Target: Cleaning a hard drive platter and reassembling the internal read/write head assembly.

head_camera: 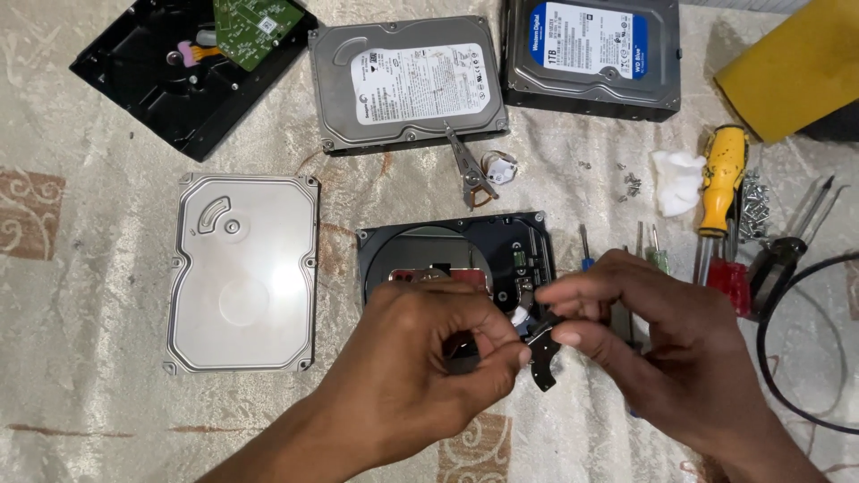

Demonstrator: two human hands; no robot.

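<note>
Opened hard drive [456, 255]: mid-cloth, near front edge, lid off, platter exposed. Left hand [429, 358] and right hand [644, 331], both pinching one small black curved bracket [541, 353] above it, likely for inspection. Removed silver cover [243, 271] alongside, toward left edge.

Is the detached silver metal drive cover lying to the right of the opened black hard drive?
No: the silver metal cover lies to the left of the opened black hard drive, flat on the patterned cloth.
</note>
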